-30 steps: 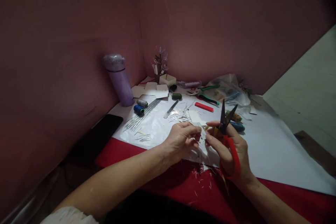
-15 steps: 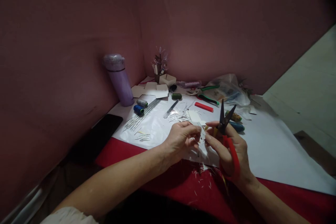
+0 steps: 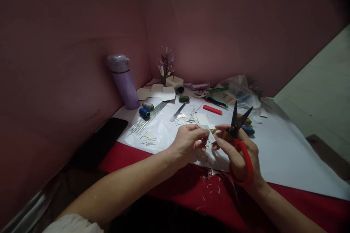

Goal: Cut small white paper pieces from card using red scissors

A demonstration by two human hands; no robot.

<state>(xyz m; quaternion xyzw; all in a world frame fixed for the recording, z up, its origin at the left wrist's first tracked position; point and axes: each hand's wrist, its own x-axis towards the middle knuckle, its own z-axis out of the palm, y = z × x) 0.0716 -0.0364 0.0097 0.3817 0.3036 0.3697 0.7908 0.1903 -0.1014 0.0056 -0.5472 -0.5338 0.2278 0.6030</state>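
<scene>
Scissors (image 3: pixel 234 130) parted beside small card (image 3: pixel 211 138)

Near, clippings (image 3: pixel 210 172) litter the red cloth (image 3: pixel 123 156), so some cutting seems done. Left hand (image 3: pixel 188 139) pinches the card; right hand (image 3: pixel 243 153) grips the scissors, both blades clear of it. Farther left, thin rods (image 3: pixel 150 117) lie bundled; how much remains cannot be told.

the fingers of the left hand (image 3: pixel 187 142) cover part of the small white card (image 3: pixel 211 137); its surface detail is too small to tell. the right hand (image 3: pixel 236 158) hides part of the scissors (image 3: pixel 234 130) and one end of a blue item (image 3: pixel 248 130). contents of the plastic bag (image 3: pixel 238 84) are blurred. the lower picture edge cuts off the left sleeve (image 3: pixel 73 224) and the right forearm (image 3: pixel 286 206).
</scene>
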